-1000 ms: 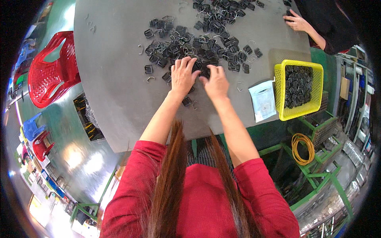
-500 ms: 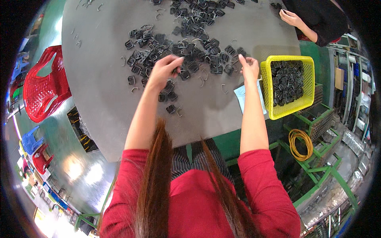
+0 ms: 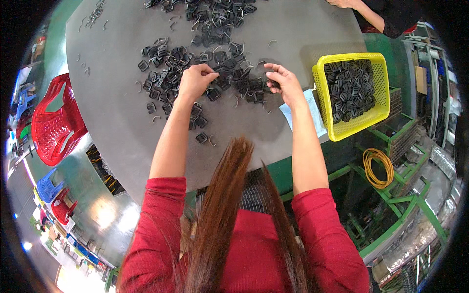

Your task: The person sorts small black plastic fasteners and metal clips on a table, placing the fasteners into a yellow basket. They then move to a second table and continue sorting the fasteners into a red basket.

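A heap of black plastic buckles, several with bent metal wire hooks among them, spreads over the grey table. At the heap's near middle, my left hand has thumb and forefinger pinched together; what they hold, if anything, is too small to make out. To its right, my right hand curls its fingers round a black buckle, partly hidden by them. Loose buckles lie between the two hands. A yellow plastic basket full of similar black buckles stands right of my right hand.
A light blue face mask lies under my right forearm, beside the basket. Across the table at the far right is another person's hand. Red chairs stand left of the table. Coiled orange hose hangs on green framing at right.
My right hand has moved left toward the heap, and a buckle now shows in its fingers. My left hand has shifted slightly left. The whole view has tilted a little.
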Tool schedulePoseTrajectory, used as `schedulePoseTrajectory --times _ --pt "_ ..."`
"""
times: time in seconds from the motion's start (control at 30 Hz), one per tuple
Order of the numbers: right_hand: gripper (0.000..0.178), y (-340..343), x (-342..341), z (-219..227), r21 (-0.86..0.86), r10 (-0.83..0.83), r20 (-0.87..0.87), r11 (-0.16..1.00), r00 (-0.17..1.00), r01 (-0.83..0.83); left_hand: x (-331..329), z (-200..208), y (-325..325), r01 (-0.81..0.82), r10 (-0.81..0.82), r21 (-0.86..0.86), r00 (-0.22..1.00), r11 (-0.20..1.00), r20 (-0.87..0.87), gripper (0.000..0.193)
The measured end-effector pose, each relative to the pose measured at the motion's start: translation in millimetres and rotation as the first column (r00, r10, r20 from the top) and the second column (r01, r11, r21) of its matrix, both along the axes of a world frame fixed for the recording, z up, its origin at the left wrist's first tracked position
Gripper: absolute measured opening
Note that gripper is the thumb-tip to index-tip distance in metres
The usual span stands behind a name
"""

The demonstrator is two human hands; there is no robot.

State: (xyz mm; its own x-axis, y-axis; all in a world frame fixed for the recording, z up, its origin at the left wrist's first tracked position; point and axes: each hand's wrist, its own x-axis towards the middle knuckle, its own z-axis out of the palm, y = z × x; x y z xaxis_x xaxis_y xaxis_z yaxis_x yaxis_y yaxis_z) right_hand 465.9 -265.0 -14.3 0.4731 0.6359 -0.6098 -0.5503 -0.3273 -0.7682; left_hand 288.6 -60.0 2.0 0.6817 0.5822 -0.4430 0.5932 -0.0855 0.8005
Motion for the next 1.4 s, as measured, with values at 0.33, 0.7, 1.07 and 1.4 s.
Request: schedulePoseTrajectory --times 0.33,0.7,1.07,1.4 --pt "0.040 60 -25 1 -0.516 0.486 0.710 0.851 0.509 -0.092 -27 31 19 0.065 -0.071 -0.038 0.984 0.997 -0.165 0.026" --pt "0.025 24 -17 28 -0.040 0.060 -0.035 0.997 0.998 -0.062 -82 13 26 0.082 -0.018 0.240 0.966 0.967 -0.256 0.025" --pt "0.023 8 -13 35 0.228 0.051 -0.252 0.974 0.966 0.008 -85 35 36 0.005 0.329 -0.739 0.893 0.673 0.306 0.018" --pt "0.042 102 -47 4 -0.571 0.589 0.766 0.808 0.258 -0.148 -3 -14 -12 -0.020 0.037 0.503 0.999 0.864 -0.024 0.026"
